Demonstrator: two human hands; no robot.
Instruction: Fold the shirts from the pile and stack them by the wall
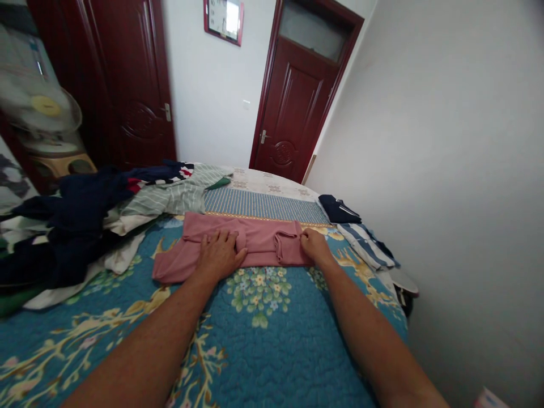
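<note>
A pink garment (259, 241) lies folded into a long strip across the blue flowered bedspread (297, 340). Flat on its left half rests my left hand (221, 252), palm down with the fingers spread. At the strip's right end my right hand (314, 245) has its fingers closed on the garment's edge. A short folded-over part, perhaps a sleeve, shows just left of my right hand. The garment's left end flares out wider toward me.
A loose heap of clothes (93, 209) covers the bed's left side. Folded clothes, a navy one (338, 209) and a striped one (365, 243), lie at the right edge near the wall (446, 170). A fan (45, 107) stands at far left. Two brown doors stand beyond.
</note>
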